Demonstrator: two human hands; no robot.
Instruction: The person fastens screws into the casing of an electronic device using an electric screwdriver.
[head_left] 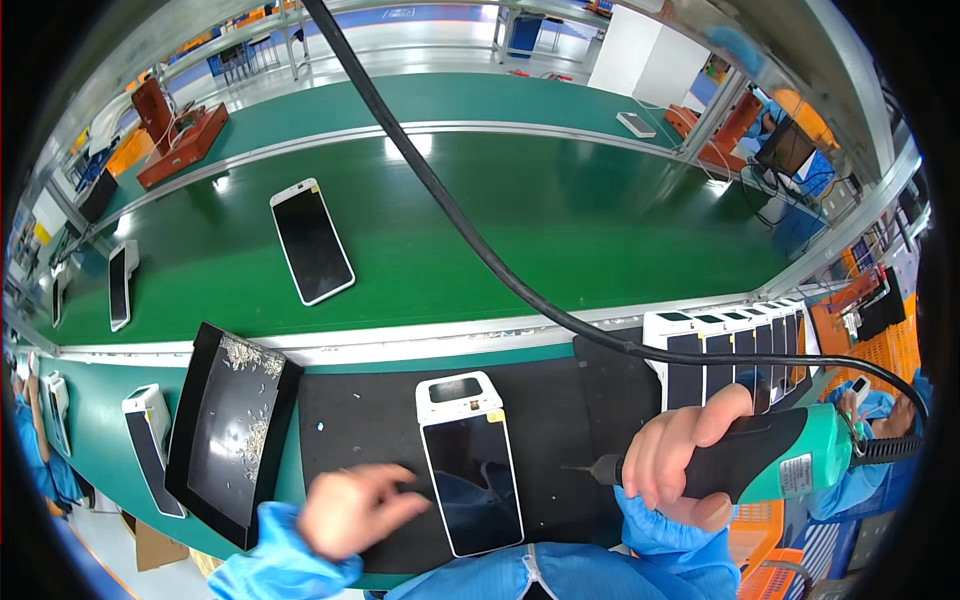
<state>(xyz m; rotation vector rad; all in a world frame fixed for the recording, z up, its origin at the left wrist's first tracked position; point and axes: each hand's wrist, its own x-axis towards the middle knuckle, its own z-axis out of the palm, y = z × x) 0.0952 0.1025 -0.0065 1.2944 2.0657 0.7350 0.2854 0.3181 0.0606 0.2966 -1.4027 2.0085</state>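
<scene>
My right hand is wrapped round a green and black electric screwdriver, its thin bit pointing left over the black mat. A white handheld terminal with a dark screen lies face up on the mat in front of me. Its top end has a dark window and a small yellow sticker just below. My left hand hovers by the terminal's left edge, thumb and forefinger apart, with nothing visible between them. To its left stands a black tray with many small screws in it.
Several similar terminals stand in a row at the right. Another terminal lies on the green belt, and one more is left of the tray. A thick black cable crosses overhead to the screwdriver. Co-workers' sleeves show at the edges.
</scene>
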